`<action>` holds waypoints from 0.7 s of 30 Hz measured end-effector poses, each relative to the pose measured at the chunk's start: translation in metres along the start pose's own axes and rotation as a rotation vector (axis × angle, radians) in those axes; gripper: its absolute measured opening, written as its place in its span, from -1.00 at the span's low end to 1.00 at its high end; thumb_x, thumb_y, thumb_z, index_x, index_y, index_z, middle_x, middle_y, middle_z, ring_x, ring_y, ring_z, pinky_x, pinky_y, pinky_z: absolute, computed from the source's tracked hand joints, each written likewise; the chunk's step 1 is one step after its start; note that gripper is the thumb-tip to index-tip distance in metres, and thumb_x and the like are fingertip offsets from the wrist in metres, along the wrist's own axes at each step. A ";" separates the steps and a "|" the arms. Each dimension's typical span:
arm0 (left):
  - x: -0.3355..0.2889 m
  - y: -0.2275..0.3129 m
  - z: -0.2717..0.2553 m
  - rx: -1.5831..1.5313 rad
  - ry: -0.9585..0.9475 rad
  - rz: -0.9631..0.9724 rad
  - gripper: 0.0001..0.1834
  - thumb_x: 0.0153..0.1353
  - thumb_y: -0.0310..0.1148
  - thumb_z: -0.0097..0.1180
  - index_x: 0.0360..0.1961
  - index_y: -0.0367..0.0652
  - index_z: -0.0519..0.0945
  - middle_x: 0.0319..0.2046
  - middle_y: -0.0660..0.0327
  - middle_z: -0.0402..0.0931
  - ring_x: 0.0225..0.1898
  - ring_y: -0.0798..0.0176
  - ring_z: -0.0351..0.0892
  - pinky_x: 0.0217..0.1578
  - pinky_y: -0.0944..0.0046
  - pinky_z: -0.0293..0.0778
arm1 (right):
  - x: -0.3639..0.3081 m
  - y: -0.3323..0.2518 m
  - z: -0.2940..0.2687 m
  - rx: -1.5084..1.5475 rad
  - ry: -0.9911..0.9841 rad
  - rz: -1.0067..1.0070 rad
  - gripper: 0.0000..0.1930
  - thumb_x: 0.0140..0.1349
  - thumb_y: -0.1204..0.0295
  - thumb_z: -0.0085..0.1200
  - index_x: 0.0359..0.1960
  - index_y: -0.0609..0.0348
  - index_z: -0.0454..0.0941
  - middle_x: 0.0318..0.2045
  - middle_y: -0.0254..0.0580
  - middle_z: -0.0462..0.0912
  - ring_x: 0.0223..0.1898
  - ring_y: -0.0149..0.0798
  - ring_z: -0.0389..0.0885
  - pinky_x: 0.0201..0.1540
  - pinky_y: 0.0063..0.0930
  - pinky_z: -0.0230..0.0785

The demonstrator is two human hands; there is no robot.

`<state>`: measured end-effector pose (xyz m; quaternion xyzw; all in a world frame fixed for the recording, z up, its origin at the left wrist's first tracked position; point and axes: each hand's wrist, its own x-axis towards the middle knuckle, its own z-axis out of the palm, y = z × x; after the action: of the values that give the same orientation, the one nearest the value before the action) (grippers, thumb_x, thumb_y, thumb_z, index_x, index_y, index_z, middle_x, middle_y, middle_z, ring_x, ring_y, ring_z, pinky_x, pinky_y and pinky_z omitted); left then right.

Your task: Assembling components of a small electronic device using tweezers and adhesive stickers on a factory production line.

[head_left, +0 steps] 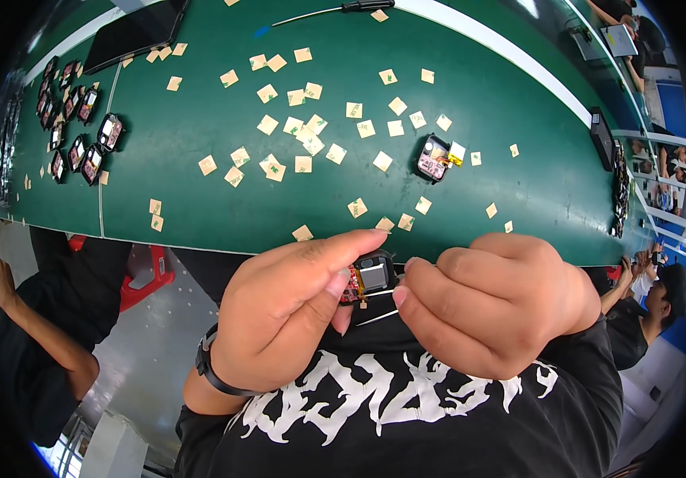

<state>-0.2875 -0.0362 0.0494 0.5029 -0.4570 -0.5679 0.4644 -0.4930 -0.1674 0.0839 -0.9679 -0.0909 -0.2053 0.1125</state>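
My left hand [283, 307] is closed round a small black watch case [378, 273], tilted up just off the table's near edge. Inside the case show a red circuit board, a grey rectangular battery and an amber flex strip. Pinched in my right hand [496, 307] is a pair of metal tweezers [378, 319]. Its two thin prongs are apart, one beside the lower edge of the case; whether it touches the flex strip I cannot tell. On the table lies another open watch case [432, 158], its silver battery [456, 153] sticking out to the right.
Many small beige adhesive squares [296, 97] are scattered over the green table [176, 135]. Several more watch cases [109, 131] cluster at the left. A screwdriver [335, 11] and a black tray [136, 36] lie at the far side. Other people sit left and right.
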 end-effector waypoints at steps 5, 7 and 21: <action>0.001 -0.002 -0.002 -0.006 -0.013 -0.054 -0.63 0.41 -0.58 -0.01 0.20 -0.33 0.57 -0.45 0.23 0.55 -0.53 0.42 0.51 -0.44 0.40 0.41 | 0.003 -0.001 -0.003 -0.035 -0.088 0.030 -0.76 -0.15 0.46 0.17 -0.41 0.36 0.58 -0.39 -0.09 0.58 -0.45 -0.32 0.47 -0.57 -0.58 0.37; -0.001 -0.007 0.000 -0.002 0.018 -0.099 -0.62 0.37 -0.60 0.02 0.20 -0.31 0.57 -0.44 0.24 0.55 -0.53 0.46 0.50 -0.45 0.42 0.40 | 0.002 -0.001 0.000 -0.049 -0.104 0.060 -0.77 -0.14 0.46 0.16 -0.41 0.34 0.57 -0.39 -0.11 0.57 -0.45 -0.32 0.48 -0.56 -0.55 0.39; 0.001 -0.023 -0.006 -0.134 0.175 -0.209 -0.55 0.31 -0.65 0.03 0.24 -0.34 0.55 -0.44 0.29 0.53 -0.54 0.52 0.46 -0.51 0.49 0.34 | -0.017 -0.007 0.014 0.105 -0.110 0.494 -0.77 -0.05 0.48 0.23 -0.29 0.18 0.58 -0.31 -0.21 0.65 -0.45 -0.25 0.60 -0.43 -0.41 0.48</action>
<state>-0.2832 -0.0338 0.0264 0.5633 -0.3210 -0.5965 0.4732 -0.5044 -0.1596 0.0652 -0.9634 0.1318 -0.1136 0.2041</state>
